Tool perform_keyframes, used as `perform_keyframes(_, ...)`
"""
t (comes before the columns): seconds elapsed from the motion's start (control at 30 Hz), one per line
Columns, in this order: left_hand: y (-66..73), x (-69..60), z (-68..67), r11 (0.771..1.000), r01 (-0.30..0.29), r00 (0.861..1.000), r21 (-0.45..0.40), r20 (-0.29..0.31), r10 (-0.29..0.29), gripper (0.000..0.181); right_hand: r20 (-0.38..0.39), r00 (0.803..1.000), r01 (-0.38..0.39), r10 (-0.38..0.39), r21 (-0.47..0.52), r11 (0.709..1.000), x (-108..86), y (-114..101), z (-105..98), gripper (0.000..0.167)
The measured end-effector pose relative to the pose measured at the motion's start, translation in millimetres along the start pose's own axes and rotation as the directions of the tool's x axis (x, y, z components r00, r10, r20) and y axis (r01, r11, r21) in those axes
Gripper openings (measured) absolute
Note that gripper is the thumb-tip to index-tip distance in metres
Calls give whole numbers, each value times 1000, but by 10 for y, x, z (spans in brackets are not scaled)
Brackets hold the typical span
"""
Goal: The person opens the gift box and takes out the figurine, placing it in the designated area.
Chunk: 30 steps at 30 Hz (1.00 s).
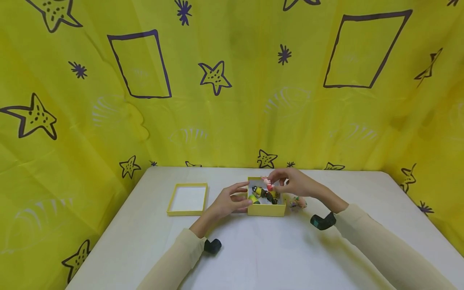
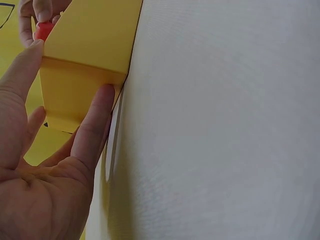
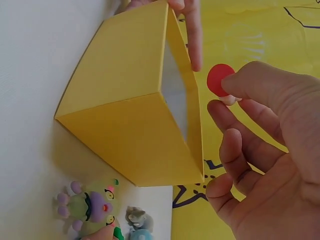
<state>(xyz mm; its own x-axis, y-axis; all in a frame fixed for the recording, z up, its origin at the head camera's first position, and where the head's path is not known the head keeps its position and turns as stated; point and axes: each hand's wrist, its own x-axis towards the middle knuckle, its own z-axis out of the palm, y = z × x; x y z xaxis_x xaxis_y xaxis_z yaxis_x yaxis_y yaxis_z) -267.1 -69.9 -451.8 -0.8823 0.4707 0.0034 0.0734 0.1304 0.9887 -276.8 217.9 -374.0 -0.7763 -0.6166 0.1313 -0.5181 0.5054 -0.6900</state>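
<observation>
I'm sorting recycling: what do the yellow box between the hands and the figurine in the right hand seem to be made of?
The yellow box: probably matte cardboard, judging by its thin, straight walls and crisp edges.
The figurine in the right hand: perhaps smooth, low-gloss plastic or rubber, given its evenly coloured, rounded red part.

So the whole backdrop is bright yellow fabric [image 1: 246,36] — hangs behind and down both sides, kinda creased, printed with dark starfish [image 1: 216,78], spiky bursts [image 1: 284,54] and wonky four-sided outlines [image 1: 141,64]. White worktop [image 1: 119,249] with rounded far corners — soft, blurry shadows on it.
</observation>
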Motion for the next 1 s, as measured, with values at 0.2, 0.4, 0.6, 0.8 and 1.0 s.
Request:
perform_keyframes(0.2,-4,-3,2,1000,-9,1000,8,5,9,72,-29,1000,9,-9,-6,1000,0,-13,-18,23)
perform_keyframes(0.4,-10,-9,7,1000,-10,1000,-9,11,10,72,-42,999,7,-8,-11,1000,-17,-11,-22,23)
perform_keyframes(0.6,-4,-11,9,1000,-5,1000,-21,8,5,72,-44,999,-3,2,-22,1000,-34,-5,-57,24)
perform_keyframes(0.8,-6,-11,0,1000,-16,1000,-10,9,16,72,-63,998,-16,12,-52,999,-72,33,-111,24)
perform_keyframes(1.0,-6,-11,-3,1000,-22,1000,-8,14,22,71,-72,997,-10,5,-59,998,-163,74,-183,24)
